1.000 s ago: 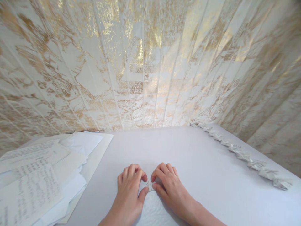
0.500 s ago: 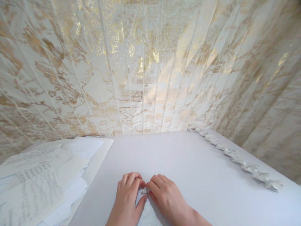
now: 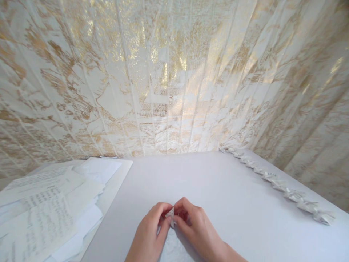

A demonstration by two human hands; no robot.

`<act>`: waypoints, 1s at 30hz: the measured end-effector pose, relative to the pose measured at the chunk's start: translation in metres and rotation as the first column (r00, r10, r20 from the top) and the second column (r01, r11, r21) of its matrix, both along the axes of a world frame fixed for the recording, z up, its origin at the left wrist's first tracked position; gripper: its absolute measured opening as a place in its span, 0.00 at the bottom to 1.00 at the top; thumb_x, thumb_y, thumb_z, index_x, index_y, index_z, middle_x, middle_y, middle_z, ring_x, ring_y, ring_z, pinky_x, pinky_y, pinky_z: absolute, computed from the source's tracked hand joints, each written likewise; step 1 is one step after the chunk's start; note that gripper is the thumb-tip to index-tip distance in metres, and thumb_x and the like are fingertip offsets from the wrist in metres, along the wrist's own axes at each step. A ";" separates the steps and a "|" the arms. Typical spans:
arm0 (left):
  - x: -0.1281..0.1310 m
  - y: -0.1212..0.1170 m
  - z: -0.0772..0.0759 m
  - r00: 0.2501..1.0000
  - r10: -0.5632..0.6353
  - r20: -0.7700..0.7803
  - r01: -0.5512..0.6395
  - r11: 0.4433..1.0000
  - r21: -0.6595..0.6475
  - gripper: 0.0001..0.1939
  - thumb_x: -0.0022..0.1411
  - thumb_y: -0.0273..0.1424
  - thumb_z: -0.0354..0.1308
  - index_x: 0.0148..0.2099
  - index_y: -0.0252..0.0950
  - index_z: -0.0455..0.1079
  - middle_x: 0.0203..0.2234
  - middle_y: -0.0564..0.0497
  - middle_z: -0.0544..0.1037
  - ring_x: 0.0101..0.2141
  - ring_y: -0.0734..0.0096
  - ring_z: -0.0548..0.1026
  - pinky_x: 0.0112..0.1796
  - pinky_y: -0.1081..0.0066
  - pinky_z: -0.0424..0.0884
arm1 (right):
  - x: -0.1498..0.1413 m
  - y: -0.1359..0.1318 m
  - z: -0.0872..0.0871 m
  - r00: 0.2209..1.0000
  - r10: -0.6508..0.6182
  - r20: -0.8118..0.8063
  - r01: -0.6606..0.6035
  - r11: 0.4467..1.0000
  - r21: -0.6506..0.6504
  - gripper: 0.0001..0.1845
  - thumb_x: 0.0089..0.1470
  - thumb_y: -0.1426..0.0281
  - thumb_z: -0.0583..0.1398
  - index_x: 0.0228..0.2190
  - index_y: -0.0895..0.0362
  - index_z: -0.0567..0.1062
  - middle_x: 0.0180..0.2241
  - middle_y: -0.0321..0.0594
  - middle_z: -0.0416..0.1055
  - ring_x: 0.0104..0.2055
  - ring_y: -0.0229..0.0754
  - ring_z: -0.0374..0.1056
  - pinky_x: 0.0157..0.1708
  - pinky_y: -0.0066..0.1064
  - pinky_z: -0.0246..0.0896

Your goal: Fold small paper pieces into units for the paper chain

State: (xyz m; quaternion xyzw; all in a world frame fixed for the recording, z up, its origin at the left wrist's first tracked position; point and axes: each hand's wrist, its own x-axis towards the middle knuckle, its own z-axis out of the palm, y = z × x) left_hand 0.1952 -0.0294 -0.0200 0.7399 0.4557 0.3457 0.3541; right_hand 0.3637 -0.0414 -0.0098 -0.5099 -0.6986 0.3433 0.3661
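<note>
Between my two hands is a small folded piece of paper (image 3: 171, 216), whitish with grey marks and pointed folds. My left hand (image 3: 152, 229) pinches its left side between thumb and fingertips. From the other side my right hand (image 3: 195, 223) grips it with thumb and index finger, the remaining fingers curled underneath. The two sets of fingertips almost meet at the top of the paper. Below them a pale, faintly patterned surface (image 3: 174, 247) shows between my wrists; I cannot tell whether it is cloth or paper. My fingers cover part of the folded piece.
A pile of handwritten sheets (image 3: 49, 207) lies on the left of the white table (image 3: 207, 178). Along the right edge runs a row of several similar folded paper pieces (image 3: 278, 183). A white and gold patterned curtain (image 3: 163, 91) hangs behind the table.
Both hands have turned so that the thumbs and index fingers face up more, and the folded paper is lifted and shows more between the fingertips. The view has shifted slightly.
</note>
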 end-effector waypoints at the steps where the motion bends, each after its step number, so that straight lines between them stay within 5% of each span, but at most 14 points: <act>1: 0.000 0.000 0.000 0.999 -0.017 0.033 0.016 1.000 0.017 0.07 0.66 0.32 0.49 0.42 0.40 0.68 0.37 0.49 0.77 0.39 0.65 0.76 0.41 0.69 0.71 | -0.001 0.000 0.000 0.999 -0.001 -0.045 0.000 1.000 -0.023 0.06 0.54 0.77 0.57 0.34 0.55 0.71 0.28 0.32 0.73 0.29 0.36 0.67 0.30 0.25 0.59; 10: 0.001 -0.002 0.000 0.996 -0.024 0.085 0.030 0.997 -0.076 0.05 0.67 0.33 0.49 0.39 0.40 0.65 0.34 0.52 0.76 0.37 0.67 0.77 0.40 0.71 0.69 | -0.001 -0.002 -0.001 0.978 -0.024 -0.207 0.003 0.995 -0.101 0.01 0.53 0.72 0.58 0.31 0.56 0.70 0.23 0.30 0.67 0.27 0.35 0.62 0.29 0.25 0.55; 18: -0.001 0.000 0.001 0.997 0.004 0.080 0.004 0.995 -0.102 0.08 0.66 0.35 0.48 0.35 0.40 0.65 0.28 0.54 0.75 0.30 0.69 0.74 0.33 0.73 0.68 | -0.002 -0.001 -0.006 0.916 -0.028 -0.400 -0.075 0.968 -0.239 0.07 0.49 0.70 0.62 0.32 0.55 0.69 0.24 0.32 0.72 0.26 0.35 0.66 0.28 0.25 0.57; 24: 0.000 -0.001 0.000 0.978 -0.081 0.194 0.128 0.961 -0.244 0.08 0.65 0.33 0.50 0.40 0.38 0.69 0.34 0.50 0.79 0.37 0.66 0.78 0.40 0.71 0.71 | 0.000 -0.001 -0.005 0.928 -0.083 -0.363 -0.001 0.974 -0.225 0.02 0.49 0.71 0.60 0.28 0.56 0.71 0.22 0.32 0.71 0.25 0.35 0.65 0.27 0.26 0.57; 30: 0.000 0.001 -0.006 0.944 -0.032 0.329 0.156 0.920 -0.358 0.08 0.61 0.32 0.56 0.42 0.36 0.72 0.39 0.46 0.81 0.41 0.63 0.78 0.46 0.66 0.72 | 0.002 -0.001 -0.003 0.951 -0.088 -0.297 0.028 0.979 -0.202 0.02 0.51 0.73 0.58 0.28 0.57 0.71 0.23 0.33 0.72 0.25 0.36 0.64 0.27 0.26 0.57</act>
